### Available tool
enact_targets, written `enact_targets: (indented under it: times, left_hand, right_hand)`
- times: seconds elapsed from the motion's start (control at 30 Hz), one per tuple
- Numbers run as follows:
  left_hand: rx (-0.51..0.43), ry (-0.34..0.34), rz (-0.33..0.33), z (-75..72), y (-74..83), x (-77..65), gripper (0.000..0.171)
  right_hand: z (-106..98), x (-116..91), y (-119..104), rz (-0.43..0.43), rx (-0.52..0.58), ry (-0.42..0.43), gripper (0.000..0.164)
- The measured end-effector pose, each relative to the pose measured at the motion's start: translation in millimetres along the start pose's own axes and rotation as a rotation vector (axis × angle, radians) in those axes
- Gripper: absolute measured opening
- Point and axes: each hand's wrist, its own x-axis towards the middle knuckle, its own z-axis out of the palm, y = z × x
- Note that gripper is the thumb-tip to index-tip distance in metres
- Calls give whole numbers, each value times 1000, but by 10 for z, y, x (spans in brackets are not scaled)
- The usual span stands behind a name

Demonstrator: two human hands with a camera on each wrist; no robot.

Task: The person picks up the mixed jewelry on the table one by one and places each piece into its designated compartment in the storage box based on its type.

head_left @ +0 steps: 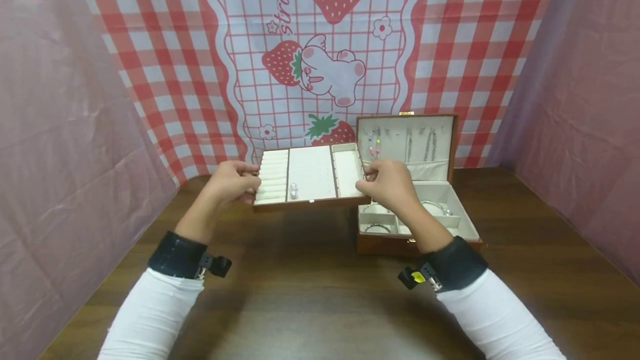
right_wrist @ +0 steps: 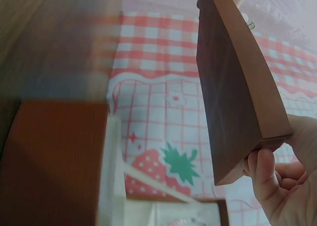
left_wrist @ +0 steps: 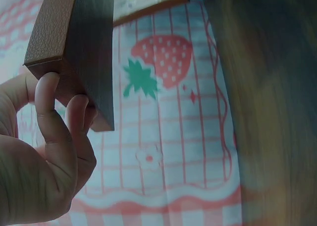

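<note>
My left hand (head_left: 230, 182) and right hand (head_left: 392, 182) hold a brown jewelry tray (head_left: 312, 165) by its two short ends. It hangs raised above the table, left of the jewelry box (head_left: 382, 244). Cream ring rolls fill its left section; a pair of small shiny earrings (head_left: 293, 191) sits in the middle one, and the right section is a plain compartment. Both wrist views show the dark underside (left_wrist: 91, 57), with fingertips curled against the end walls. The box stands with its lid (head_left: 452, 149) raised; my right hand and forearm hide part of it.
Inside the box are divided compartments with bracelets (head_left: 435, 207). Necklaces (head_left: 430, 143) and a colorful beaded strand (head_left: 371, 143) hang in the lid. The wooden table (head_left: 300, 293) meets a strawberry-print checked cloth (head_left: 320, 10) behind and pink curtains (head_left: 565, 126) at both sides.
</note>
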Motion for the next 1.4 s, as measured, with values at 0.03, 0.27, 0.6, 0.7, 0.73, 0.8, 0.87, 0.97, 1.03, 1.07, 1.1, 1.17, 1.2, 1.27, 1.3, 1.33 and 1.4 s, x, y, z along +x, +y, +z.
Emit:
enact_targets:
  times: [0.03,0.27,0.6,0.7,0.73,0.8,0.87,0.97,1.03,1.07,1.1,1.17,1.2,1.27,1.3,1.33,1.4]
  left_hand:
    - [-7,-1,1,38,23,-13,53]
    - [-67,-29,8,325,132,-45,51]
    - [-135,-21,-3,634,254,-51,47]
    - [-146,-23,0,724,297,-46,48]
    - [-149,-23,-2,757,314,-45,48]
    - [-150,-26,-7,824,340,-40,48]
    - [-153,-32,-14,893,361,-35,47]
    - [-161,-43,-20,1007,387,-20,45]
    - [-171,-60,-16,1082,401,-5,45]
    - [-176,-68,-15,1119,406,4,45]
    - [-181,-76,-11,1155,412,12,45]
    - [-185,-92,-7,1224,422,30,45]
    - [-185,-100,-4,1259,425,41,45]
    - [-189,-111,-2,1330,435,60,45]
    - [-188,-118,-3,1364,442,67,45]
    - [-187,-123,-4,1401,448,74,45]
    - [-191,-137,-1,1475,454,91,45]
  right_hand:
    - [-46,-15,28,1,3,0,6]
    - [-379,-115,191,3,-8,-28,21]
    - [-659,-246,350,-3,-31,-42,23]
    - [-724,-284,419,-1,-41,-34,21]
    - [-746,-298,443,0,-49,-30,20]
    - [-784,-325,492,-1,-61,-27,19]
    - [-818,-355,537,6,-71,-27,20]
    - [-879,-403,609,13,-96,-28,21]
    - [-925,-438,657,19,-111,-27,20]
    - [-946,-453,682,23,-119,-27,19]
    - [-967,-468,709,26,-126,-26,18]
    - [-1006,-491,764,37,-137,-27,18]
    - [-1023,-502,793,47,-140,-31,19]
    - [-1057,-517,847,65,-148,-40,20]
    - [-1073,-525,874,77,-151,-46,21]
    - [-1088,-533,903,87,-156,-49,21]
    - [-1120,-551,956,113,-158,-61,23]
